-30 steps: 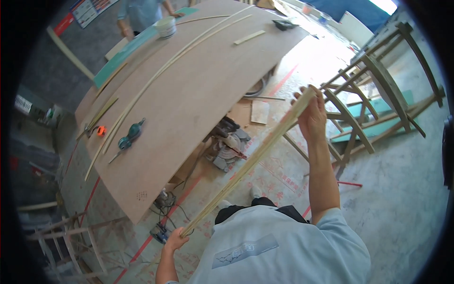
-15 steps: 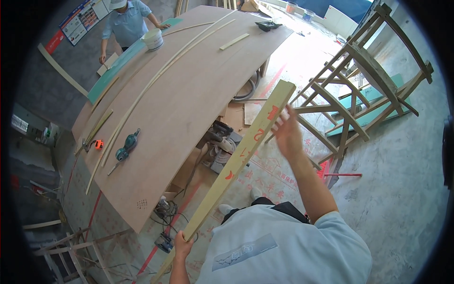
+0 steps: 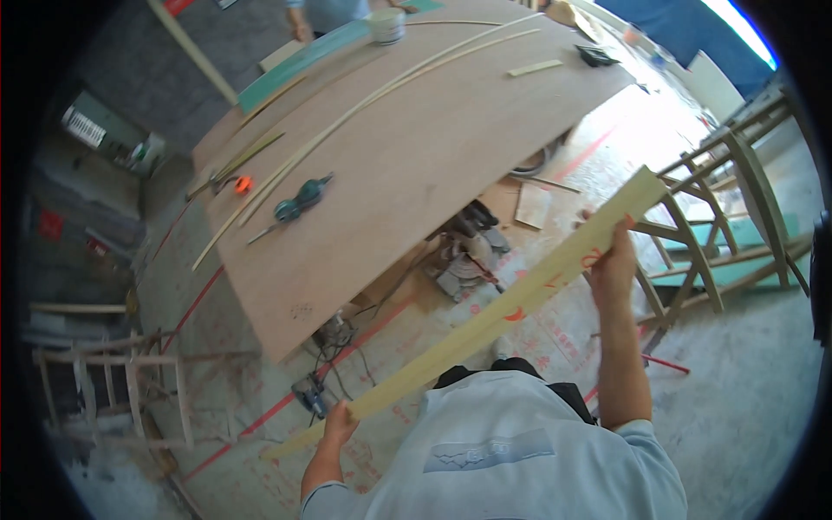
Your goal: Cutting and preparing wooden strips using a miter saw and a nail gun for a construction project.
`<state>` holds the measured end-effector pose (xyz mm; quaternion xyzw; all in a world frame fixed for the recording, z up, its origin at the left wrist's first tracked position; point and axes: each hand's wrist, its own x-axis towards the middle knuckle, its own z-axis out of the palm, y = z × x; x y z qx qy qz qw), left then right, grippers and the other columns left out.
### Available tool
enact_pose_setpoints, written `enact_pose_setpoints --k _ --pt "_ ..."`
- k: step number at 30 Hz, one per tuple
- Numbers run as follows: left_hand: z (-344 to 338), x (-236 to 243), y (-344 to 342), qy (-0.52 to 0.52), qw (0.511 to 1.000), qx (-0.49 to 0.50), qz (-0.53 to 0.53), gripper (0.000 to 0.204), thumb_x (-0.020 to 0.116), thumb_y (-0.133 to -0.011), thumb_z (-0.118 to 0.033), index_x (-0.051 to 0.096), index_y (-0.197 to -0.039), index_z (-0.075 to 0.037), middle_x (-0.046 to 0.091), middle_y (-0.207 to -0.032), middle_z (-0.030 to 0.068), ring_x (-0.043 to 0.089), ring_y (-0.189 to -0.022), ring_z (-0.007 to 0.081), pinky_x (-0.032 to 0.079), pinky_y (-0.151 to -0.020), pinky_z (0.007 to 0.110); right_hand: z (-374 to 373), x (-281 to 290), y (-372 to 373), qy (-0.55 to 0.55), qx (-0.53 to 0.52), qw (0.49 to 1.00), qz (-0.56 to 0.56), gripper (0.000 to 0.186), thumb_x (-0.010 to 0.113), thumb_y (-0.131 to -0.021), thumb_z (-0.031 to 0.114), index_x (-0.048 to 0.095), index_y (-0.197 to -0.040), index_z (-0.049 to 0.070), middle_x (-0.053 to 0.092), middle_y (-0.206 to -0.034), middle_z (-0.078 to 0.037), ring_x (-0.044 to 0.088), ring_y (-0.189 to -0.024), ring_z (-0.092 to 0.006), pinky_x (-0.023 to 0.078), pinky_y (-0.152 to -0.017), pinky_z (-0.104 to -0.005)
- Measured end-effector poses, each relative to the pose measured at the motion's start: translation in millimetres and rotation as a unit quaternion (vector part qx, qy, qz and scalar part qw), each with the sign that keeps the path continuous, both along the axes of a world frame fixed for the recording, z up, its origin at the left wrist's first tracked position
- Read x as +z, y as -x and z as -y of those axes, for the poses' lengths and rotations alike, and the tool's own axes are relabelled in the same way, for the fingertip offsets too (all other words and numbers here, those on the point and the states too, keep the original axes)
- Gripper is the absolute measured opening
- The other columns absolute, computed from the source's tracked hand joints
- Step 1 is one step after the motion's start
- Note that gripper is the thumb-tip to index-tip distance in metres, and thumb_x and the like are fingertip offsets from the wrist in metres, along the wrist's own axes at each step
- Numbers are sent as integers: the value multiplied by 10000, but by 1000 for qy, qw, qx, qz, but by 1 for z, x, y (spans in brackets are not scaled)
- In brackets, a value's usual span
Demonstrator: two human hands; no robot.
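Observation:
A long pale-yellow wooden plank [image 3: 485,322] with red markings slants across in front of my body. My left hand [image 3: 341,422] is closed round it near its lower end. Further up, close to the far right end, my right hand [image 3: 614,262] grips it by the edge, partly hidden behind the wood. Beyond the plank lies a large plywood sheet [image 3: 373,191] with a green power drill [image 3: 300,201], an orange tape measure [image 3: 243,184] and long thin wood strips [image 3: 381,95] on it.
Under the sheet's near edge a circular-bladed saw [image 3: 466,267] and a corded power tool [image 3: 309,394] sit on the floor. Wooden trestles [image 3: 693,260] stand at right, a wooden frame [image 3: 134,390] at left. Across the sheet a person [image 3: 334,13] stands by a white bucket [image 3: 386,28].
My right hand, loose beside the plank before, now grips it. The plank has tilted flatter. The view has shifted, so the plywood sheet and tools appear further right.

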<state>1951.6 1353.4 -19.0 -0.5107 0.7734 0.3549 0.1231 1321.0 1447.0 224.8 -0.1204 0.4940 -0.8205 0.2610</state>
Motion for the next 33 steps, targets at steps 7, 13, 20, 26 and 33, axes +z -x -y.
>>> enact_pose_setpoints --k 7,13,20,26,33 --pt "16 28 40 10 999 -41 10 266 728 -756 -159 571 -939 -50 665 -954 206 640 -933 410 504 -801 493 -7 -10 101 -129 -90 968 -198 839 649 -982 134 59 -1579 136 608 -1200 -186 627 -1017 -210 545 -811 -357" --pt "23 81 118 41 996 -63 -56 476 811 -734 -256 586 -1120 -93 687 -1009 176 650 -976 400 518 -830 477 -17 -21 212 -249 -104 952 -141 910 744 -923 193 92 -1557 180 533 -1385 -182 596 -1169 -250 522 -900 -386" --pt "56 130 221 96 988 -118 -38 849 815 -764 -344 406 -1500 -236 673 -1071 182 638 -1039 373 506 -898 461 12 -110 368 -260 -108 954 -103 989 750 -916 235 25 -1587 185 587 -1343 -145 597 -1158 -276 561 -859 -452" --pt "113 152 330 119 986 -118 8 811 803 -786 -317 414 -1493 -234 658 -1062 197 635 -1035 399 501 -913 472 92 -196 393 -247 49 965 76 653 749 -896 426 461 -1374 86 634 -1101 -98 623 -1000 -231 552 -843 -404" --pt "173 147 441 104 985 -127 50 875 807 -782 -297 353 -1528 -244 648 -1207 204 619 -1134 391 499 -980 468 175 -227 325 -210 131 954 167 492 675 -951 441 520 -1233 69 585 -1069 -91 641 -908 -232 578 -749 -348"
